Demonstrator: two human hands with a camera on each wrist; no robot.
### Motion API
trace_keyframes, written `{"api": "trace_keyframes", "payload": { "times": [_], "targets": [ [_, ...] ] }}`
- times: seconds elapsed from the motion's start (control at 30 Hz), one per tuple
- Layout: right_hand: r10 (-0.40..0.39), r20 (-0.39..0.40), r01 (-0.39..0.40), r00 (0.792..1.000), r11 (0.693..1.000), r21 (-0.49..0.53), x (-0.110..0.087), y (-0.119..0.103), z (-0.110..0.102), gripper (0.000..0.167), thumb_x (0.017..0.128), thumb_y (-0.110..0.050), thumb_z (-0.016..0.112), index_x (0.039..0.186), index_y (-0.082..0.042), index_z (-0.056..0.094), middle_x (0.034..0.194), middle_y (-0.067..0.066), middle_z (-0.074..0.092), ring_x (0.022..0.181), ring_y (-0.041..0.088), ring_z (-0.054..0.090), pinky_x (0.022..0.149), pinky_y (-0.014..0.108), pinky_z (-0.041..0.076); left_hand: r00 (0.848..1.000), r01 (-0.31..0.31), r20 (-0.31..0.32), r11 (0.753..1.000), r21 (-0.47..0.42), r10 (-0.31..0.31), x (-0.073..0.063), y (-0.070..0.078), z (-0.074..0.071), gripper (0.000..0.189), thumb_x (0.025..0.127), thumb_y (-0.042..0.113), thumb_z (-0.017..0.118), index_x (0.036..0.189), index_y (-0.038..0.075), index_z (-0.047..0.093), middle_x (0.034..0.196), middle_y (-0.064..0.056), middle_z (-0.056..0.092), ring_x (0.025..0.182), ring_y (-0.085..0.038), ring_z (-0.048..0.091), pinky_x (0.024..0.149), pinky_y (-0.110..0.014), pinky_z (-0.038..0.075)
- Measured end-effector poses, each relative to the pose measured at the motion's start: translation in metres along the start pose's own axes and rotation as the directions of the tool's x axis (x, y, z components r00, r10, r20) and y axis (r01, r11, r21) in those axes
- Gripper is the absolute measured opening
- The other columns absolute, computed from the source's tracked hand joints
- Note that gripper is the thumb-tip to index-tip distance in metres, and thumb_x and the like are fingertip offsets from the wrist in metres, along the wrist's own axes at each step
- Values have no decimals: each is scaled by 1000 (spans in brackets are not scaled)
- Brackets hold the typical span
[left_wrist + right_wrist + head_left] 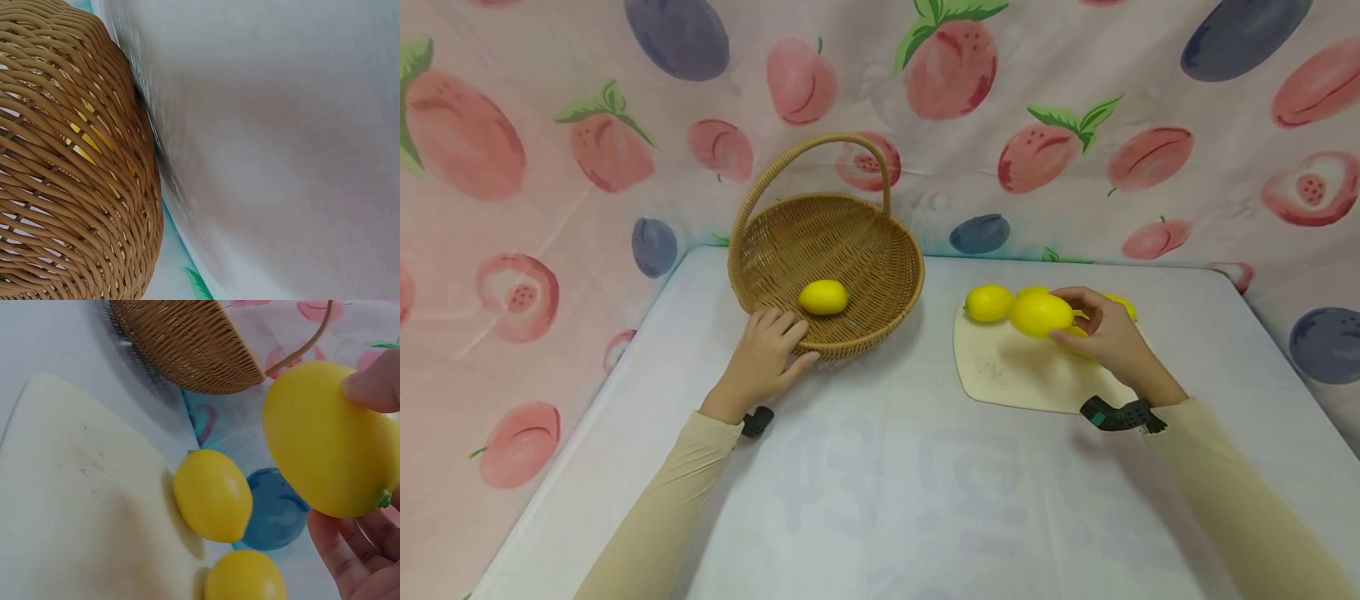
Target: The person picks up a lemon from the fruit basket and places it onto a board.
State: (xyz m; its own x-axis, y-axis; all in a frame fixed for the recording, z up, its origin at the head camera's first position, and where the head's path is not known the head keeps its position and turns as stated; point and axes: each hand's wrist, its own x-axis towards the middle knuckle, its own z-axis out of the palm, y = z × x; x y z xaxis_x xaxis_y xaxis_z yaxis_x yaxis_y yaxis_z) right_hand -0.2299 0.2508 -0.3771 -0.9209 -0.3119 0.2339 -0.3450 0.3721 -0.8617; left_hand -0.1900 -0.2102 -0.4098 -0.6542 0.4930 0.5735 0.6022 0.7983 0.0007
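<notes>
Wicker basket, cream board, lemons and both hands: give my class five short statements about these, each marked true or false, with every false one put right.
1. One lemon shows inside the wicker basket. True.
2. The left hand holds a lemon. False: it holds the basket's rim.
3. The right hand holds another lemon. True.
4. In the head view, the cream board is left of the basket. False: it is to the right.
5. In the left wrist view, yellow shows through the basket's weave. True.
</notes>
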Motion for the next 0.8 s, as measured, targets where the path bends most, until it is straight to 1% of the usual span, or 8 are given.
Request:
{"api": "trace_keyframes", "payload": {
  "times": [0.17, 0.33, 0.43, 0.57, 0.63, 0.73, 0.8],
  "targets": [
    [42, 18, -43, 999, 999, 15, 3, 8, 14, 48, 82, -1, 69, 125, 6, 47, 110, -19, 51, 97, -1, 50, 82, 4, 43, 1000, -5, -8, 1000, 0, 5, 0, 0, 0, 66, 96, 60, 22, 97, 3, 58, 94, -13, 59, 88, -29, 48, 85, -46, 35],
    [45, 34, -45, 998, 999, 5, 7, 16, 26, 48, 82, -3, 69, 125, 6, 48, 112, -17, 50, 98, -2, 49, 85, 3, 40, 1000, 2, -3, 1000, 2, -2, 0, 0, 0, 67, 96, 59, 22, 98, 3, 58, 95, -13, 59, 88, -29, 49, 85, -46, 35],
    [67, 39, -66, 997, 997, -27, 10, 21, 32, 49, 83, -7, 70, 126, 5, 49, 116, -9, 50, 98, -2, 48, 85, 2, 39, 1000, 6, -1, 1000, 0, -6, 0, 0, 0, 68, 96, 59, 22, 97, 3, 58, 95, -13, 59, 88, -29, 49, 85, -46, 35],
    [117, 63, -113, 991, 991, -67, 12, 26, 37, 52, 84, -11, 70, 129, 3, 47, 126, 8, 49, 100, 0, 46, 84, 2, 38, 1000, 8, 4, 1000, 0, -8, 0, 0, 0, 68, 96, 60, 21, 98, 3, 58, 95, -13, 58, 89, -29, 49, 85, -46, 35],
    [135, 79, -129, 988, 988, -82, 13, 29, 39, 54, 84, -12, 70, 130, 2, 46, 129, 15, 48, 102, 1, 46, 84, 2, 37, 1000, 9, 7, 1000, 0, -9, 0, 1, 0, 68, 96, 60, 21, 98, 3, 58, 94, -12, 58, 89, -29, 48, 85, -46, 35],
    [158, 101, -149, 982, 984, -97, 14, 31, 41, 56, 84, -14, 71, 131, 2, 45, 132, 19, 47, 107, 9, 47, 85, 2, 37, 1000, 11, 8, 1000, -2, -11, 0, 1, 0, 67, 96, 60, 22, 99, 3, 58, 94, -12, 58, 89, -29, 48, 85, -46, 34],
    [169, 111, -157, 979, 982, -108, 15, 33, 42, 58, 84, -16, 71, 132, 1, 44, 133, 19, 46, 111, 15, 47, 84, 2, 36, 1000, 11, 8, 1000, -3, -11, 0, 1, 0, 67, 96, 60, 22, 99, 3, 58, 94, -12, 58, 89, -29, 48, 85, -46, 34]
  ]
}}
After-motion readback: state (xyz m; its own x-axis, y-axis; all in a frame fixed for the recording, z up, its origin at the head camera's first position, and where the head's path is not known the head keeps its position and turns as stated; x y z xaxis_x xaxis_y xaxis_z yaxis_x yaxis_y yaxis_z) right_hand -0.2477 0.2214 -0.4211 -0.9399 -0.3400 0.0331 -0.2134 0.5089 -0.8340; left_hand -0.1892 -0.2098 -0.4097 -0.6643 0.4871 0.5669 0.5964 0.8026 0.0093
